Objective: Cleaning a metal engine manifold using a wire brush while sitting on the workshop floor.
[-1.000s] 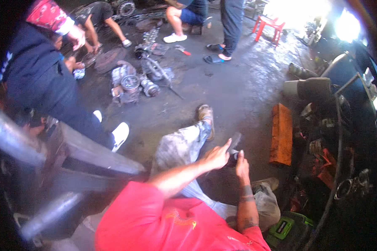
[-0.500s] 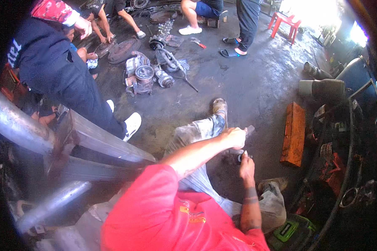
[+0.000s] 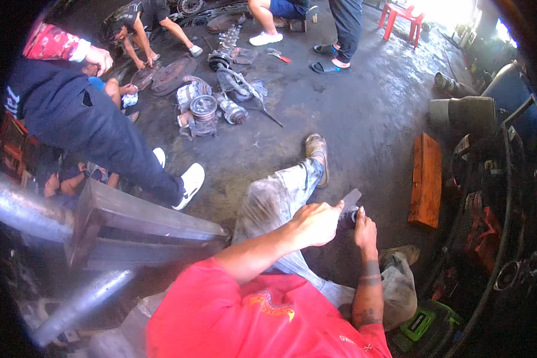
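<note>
My left hand [image 3: 318,224] is closed in a fist, and a flat, pale scraper blade [image 3: 351,198] sticks out past its thumb side. The handle is hidden inside the fingers. Just to the right, my right hand [image 3: 366,231] grips a small dark round metal part [image 3: 351,217] with a lighter ring on its end. Its thumb lies along the part's upper right side. The blade lies right against or just above the round part; contact cannot be made out. Both hands are above the dark floor, between my bent knees.
Greasy engine parts [image 3: 204,110] lie on the floor ahead. An orange-brown block [image 3: 425,182] is at right, near a grey cylinder [image 3: 464,113] and a green-and-black case [image 3: 422,325]. A square metal beam [image 3: 152,218] juts in from the left. People stand and crouch around; a red stool [image 3: 401,21] is far right.
My left hand has come down and toward me, bringing the scraper blade to the round part. My right hand has shifted slightly up and right with the part. The view has tilted a little.
</note>
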`<action>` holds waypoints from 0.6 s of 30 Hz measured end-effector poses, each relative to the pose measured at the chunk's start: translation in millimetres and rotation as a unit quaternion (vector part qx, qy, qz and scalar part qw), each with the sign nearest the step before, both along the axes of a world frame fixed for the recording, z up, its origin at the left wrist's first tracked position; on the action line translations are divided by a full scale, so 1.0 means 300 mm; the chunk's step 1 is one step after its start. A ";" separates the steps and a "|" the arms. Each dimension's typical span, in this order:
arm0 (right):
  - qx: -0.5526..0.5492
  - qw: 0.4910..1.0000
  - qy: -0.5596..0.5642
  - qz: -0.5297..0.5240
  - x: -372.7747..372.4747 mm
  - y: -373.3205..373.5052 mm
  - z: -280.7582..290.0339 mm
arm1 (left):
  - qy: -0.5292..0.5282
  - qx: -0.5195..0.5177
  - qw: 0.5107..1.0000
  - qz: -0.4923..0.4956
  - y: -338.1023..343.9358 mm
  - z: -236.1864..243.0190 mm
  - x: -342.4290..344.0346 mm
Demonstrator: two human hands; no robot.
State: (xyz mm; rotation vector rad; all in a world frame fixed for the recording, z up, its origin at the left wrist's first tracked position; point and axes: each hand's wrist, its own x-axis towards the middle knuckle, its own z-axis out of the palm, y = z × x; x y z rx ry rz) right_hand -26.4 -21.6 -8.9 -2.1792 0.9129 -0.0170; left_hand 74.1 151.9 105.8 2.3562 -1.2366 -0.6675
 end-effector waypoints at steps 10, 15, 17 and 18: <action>-0.039 0.991 -0.092 0.094 -0.016 0.043 -0.004 | 0.021 0.033 0.999 -0.016 -0.087 -0.144 0.182; -0.004 0.994 -0.057 0.090 0.012 0.015 0.036 | 0.001 -0.052 0.999 -0.002 0.013 -0.039 0.044; 0.004 0.995 -0.039 0.087 -0.009 -0.009 0.029 | 0.013 -0.032 0.999 0.036 -0.042 -0.187 0.039; 0.013 0.996 -0.026 0.088 -0.008 -0.015 0.024 | 0.020 -0.084 0.995 0.054 -0.084 -0.261 0.066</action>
